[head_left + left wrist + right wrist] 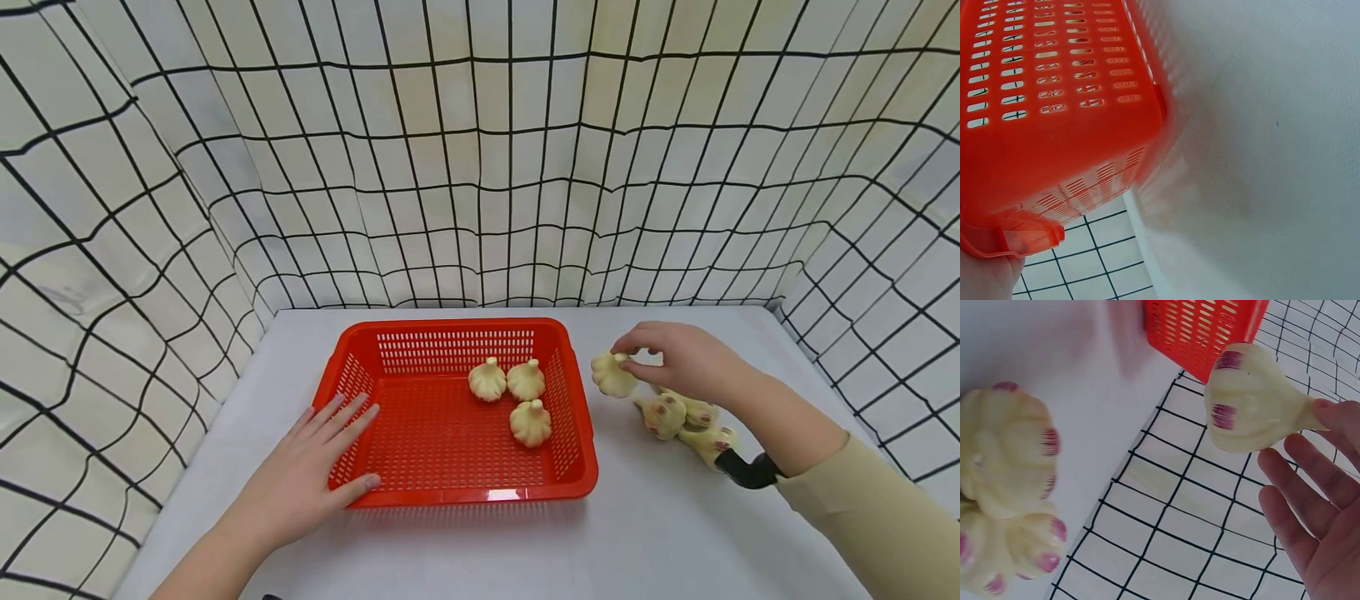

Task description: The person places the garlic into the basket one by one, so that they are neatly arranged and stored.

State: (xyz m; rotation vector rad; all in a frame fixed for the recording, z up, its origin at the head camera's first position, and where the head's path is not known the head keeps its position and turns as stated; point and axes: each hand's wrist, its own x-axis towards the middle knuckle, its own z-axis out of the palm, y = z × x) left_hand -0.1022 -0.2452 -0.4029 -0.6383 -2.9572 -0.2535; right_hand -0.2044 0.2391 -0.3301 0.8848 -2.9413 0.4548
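Between thumb and fingertips my right hand [686, 360] pinches a garlic bulb [613, 375] by its stem, just right of the red basket [465, 497]. In the right wrist view this garlic bulb [1250, 403] is cream with purple streaks and hangs off the table. Three more bulbs, such as one garlic bulb [531, 423], sit in the right part of the basket. Under my right wrist lies a pile of garlic bulbs [664, 415], partly hidden. My left hand [296, 479] rests with straight, spread fingers on the basket's left rim.
A white table [480, 554] carries everything. Black netting [510, 167] over pale walls encloses its back and both sides. A black strap [750, 471] is on the right wrist, close to the pile.
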